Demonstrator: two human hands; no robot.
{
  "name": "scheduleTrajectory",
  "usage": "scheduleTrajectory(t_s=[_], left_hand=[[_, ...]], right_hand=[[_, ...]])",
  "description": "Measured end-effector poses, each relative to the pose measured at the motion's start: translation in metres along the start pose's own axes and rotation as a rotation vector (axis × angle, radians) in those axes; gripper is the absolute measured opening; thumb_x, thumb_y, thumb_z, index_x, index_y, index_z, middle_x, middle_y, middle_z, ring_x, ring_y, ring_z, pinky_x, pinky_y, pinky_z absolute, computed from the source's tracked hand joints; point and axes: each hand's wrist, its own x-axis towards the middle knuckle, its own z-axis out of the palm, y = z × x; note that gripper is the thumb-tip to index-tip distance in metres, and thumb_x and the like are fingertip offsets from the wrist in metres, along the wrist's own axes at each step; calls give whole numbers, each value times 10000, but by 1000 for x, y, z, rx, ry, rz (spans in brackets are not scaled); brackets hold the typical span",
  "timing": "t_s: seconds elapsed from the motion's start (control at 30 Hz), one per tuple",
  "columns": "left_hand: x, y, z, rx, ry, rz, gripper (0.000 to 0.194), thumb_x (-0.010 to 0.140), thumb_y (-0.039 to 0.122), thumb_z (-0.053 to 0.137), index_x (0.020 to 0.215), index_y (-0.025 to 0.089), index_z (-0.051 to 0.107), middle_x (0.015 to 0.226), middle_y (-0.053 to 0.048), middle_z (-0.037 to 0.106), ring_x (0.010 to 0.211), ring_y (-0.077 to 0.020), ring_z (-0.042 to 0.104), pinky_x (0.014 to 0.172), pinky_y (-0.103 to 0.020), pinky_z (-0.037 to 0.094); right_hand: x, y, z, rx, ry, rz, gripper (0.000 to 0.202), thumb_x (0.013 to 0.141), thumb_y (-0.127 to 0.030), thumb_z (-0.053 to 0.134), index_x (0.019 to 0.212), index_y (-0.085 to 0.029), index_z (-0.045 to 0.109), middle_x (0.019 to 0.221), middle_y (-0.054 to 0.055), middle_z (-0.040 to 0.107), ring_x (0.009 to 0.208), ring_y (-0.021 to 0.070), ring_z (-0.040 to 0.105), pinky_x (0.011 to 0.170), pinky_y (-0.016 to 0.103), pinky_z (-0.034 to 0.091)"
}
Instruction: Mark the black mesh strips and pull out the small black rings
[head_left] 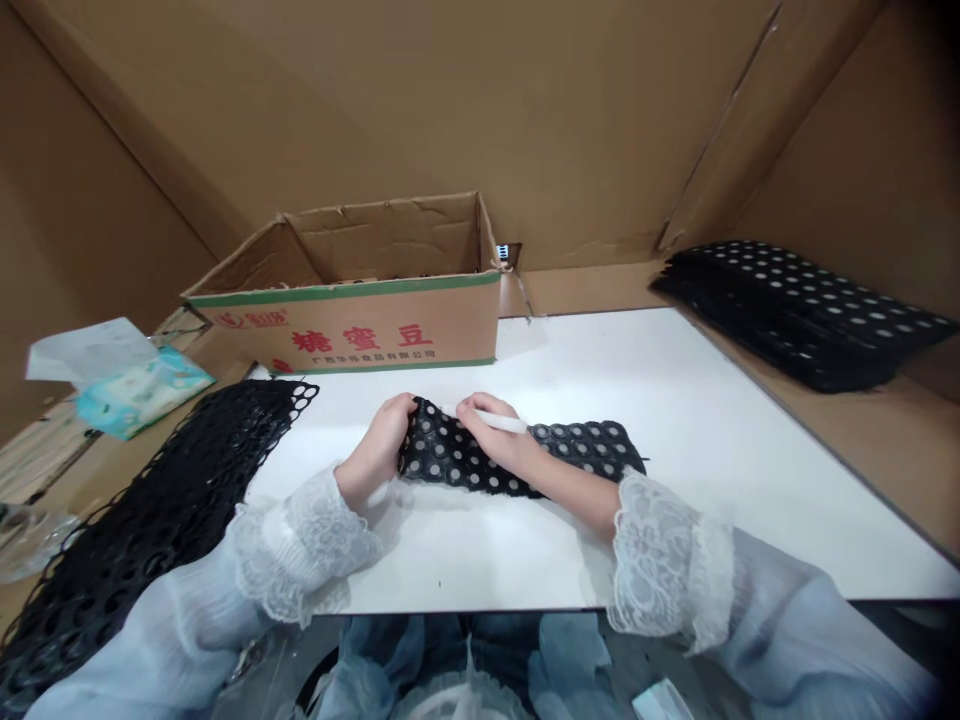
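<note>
On the white board in front of me lies a black sheet (585, 447) dotted with rows of pale round spots. My left hand (382, 440) is closed on its left end, the thumb and fingers at the upper left corner. A slim white pen-like tool (501, 421) sits in my right hand (491, 432), which is closed around it over the upper edge of the sheet. The tool's tip, near the left hand, is too small to make out. Lace cuffs cover both wrists.
An open cardboard box (390, 330) with red lettering stands behind the sheet. Black perforated sheets (172, 500) lie at left, near a tissue pack (135, 390). A stack of black dotted sheets (795, 310) rests at the right. Cardboard walls (585, 120) enclose the back and sides.
</note>
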Motion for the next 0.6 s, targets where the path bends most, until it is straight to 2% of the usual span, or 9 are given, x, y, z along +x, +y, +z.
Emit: scheduleTrajectory(t_s=[0.17,0.27,0.33,0.5,0.6], left_hand=[[-1,-3,-2,-70,-48,-143,238,678,396,452,598,185,377,450,53,352,377,-91,345,383,-224,255],[-3,-3,-5,-194,-62,-281,296,666,467,499,632,184,415,467,47,419,385,-105,401,388,-228,295],[-5,-3,-6,-202,-37,-314,327,649,493,545,667,184,441,500,41,468,418,-117,446,408,-232,324],[-8,-4,-4,-167,-59,-275,323,673,474,551,670,172,438,532,26,483,457,-119,455,438,-234,327],[-8,-6,-4,-159,-68,-148,274,700,416,529,657,175,405,518,48,401,440,-90,379,429,-220,278]], right_hand=[[3,1,-4,40,-124,10,358,834,-375,341,570,-186,490,640,-10,512,691,134,480,690,260,345],[4,3,-6,70,-165,9,373,841,-371,316,565,-190,491,630,-12,499,685,140,468,689,266,343],[3,3,-6,83,-165,11,369,845,-354,304,570,-190,487,642,-8,496,694,144,470,699,272,348],[-1,0,-6,79,-164,-21,337,839,-304,346,555,-179,478,742,2,508,780,139,497,780,271,352],[-3,-3,-6,84,-159,-32,335,837,-264,350,535,-175,465,744,-1,501,759,124,499,780,262,356]])
